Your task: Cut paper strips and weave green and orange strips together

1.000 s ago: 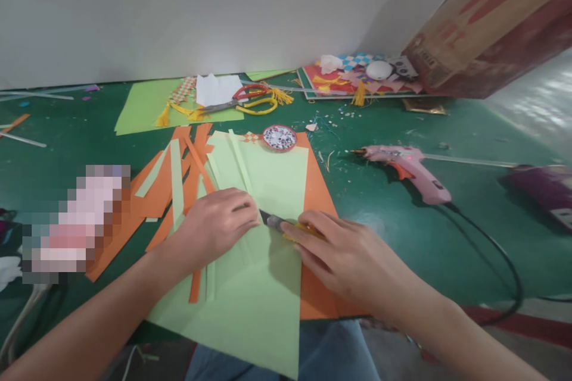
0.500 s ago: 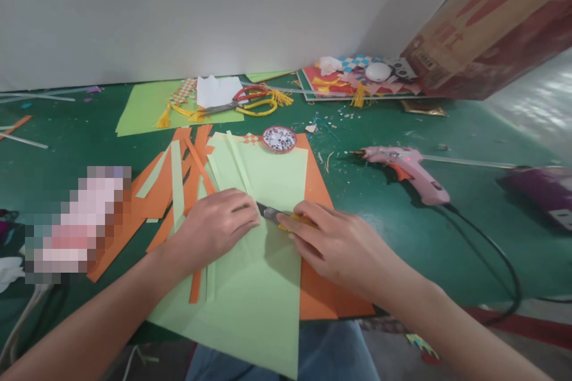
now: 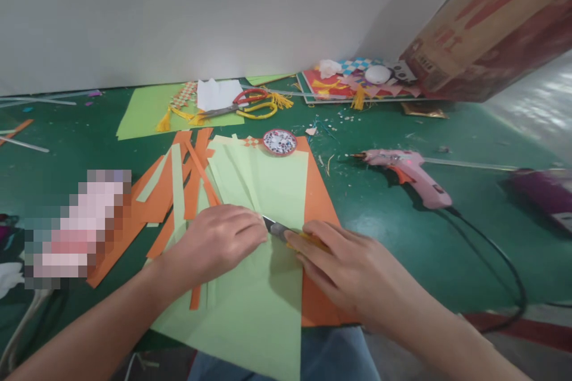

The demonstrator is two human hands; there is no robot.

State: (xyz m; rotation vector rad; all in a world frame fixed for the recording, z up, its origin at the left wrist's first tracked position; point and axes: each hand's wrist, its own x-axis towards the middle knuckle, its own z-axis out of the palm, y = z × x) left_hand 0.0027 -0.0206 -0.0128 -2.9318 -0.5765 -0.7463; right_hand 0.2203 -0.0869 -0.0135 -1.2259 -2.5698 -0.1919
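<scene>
A sheet of light green paper point(image 3: 268, 309) lies over orange paper point(image 3: 319, 208) in front of me, overhanging the table's near edge. My right hand point(image 3: 342, 259) grips the yellow handle of a utility knife point(image 3: 277, 231), its blade against the green sheet. The blade tip is close beside my left hand point(image 3: 227, 235), whose fingers are closed on the green paper. A narrow green paper strip point(image 3: 243, 169) runs up and away from those fingers. Loose orange strips point(image 3: 202, 172) and pale green strips point(image 3: 177, 181) spread out to the left.
A pink glue gun point(image 3: 409, 172) with a black cord lies right. Scissors point(image 3: 254, 101) and a round dish of small beads point(image 3: 280, 141) are farther back. A board with crafts point(image 3: 308, 89) and a paper bag point(image 3: 482, 41) stand at the rear. A pixelated object point(image 3: 83, 226) is left.
Both hands and the knife have slid toward me and a little right along the sheet. The narrow green strip now bends where it leaves my left fingers.
</scene>
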